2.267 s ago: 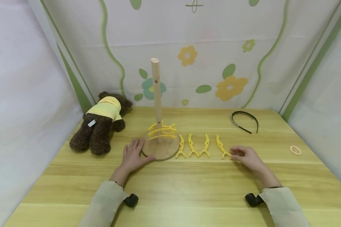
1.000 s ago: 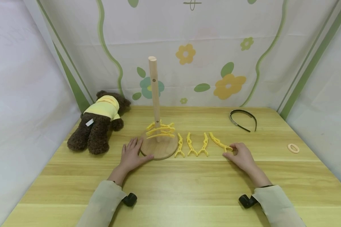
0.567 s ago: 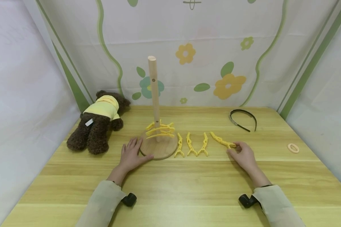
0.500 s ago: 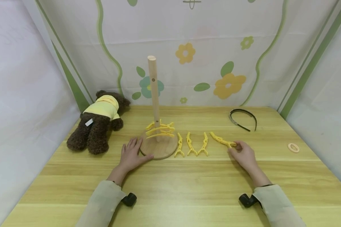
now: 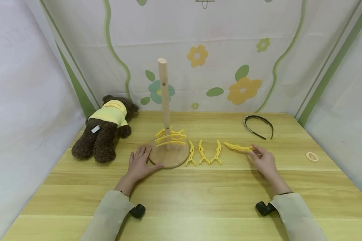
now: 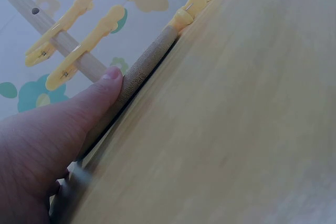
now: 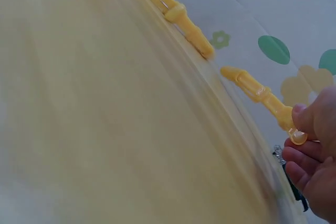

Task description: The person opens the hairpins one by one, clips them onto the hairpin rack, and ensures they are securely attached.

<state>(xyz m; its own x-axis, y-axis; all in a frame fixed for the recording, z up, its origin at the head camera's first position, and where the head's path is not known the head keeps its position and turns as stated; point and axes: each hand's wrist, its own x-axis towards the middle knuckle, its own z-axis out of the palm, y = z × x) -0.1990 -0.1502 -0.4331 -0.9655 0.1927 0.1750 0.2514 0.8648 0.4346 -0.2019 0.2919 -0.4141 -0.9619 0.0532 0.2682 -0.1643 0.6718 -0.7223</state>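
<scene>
My right hand [image 5: 265, 163] pinches the forked end of a yellow hair clip [image 5: 237, 147] between thumb and fingers; the right wrist view shows the clip [image 7: 257, 92] held raised, its tip pointing away from the hand. With fingers spread, my left hand [image 5: 139, 166] rests against the left edge of a round wooden base [image 5: 166, 160], thumb [image 6: 111, 74] along its front rim. From this base rises a wooden post [image 5: 164, 100]. Several yellow clips [image 5: 170, 141] are set around the post's lower part.
Three more yellow clips [image 5: 218, 152] lie in a row right of the base. A black headband [image 5: 249, 130] is at the back right, a pale ring [image 5: 308, 156] at the far right. At left lies a brown teddy bear [image 5: 104, 144] in a yellow shirt. A patterned cloth [image 5: 132, 60] hangs behind.
My right hand has taken hold of the rightmost clip, turned it from nearly upright in view to almost level, and shifted slightly right and up. My left hand has stayed at the base.
</scene>
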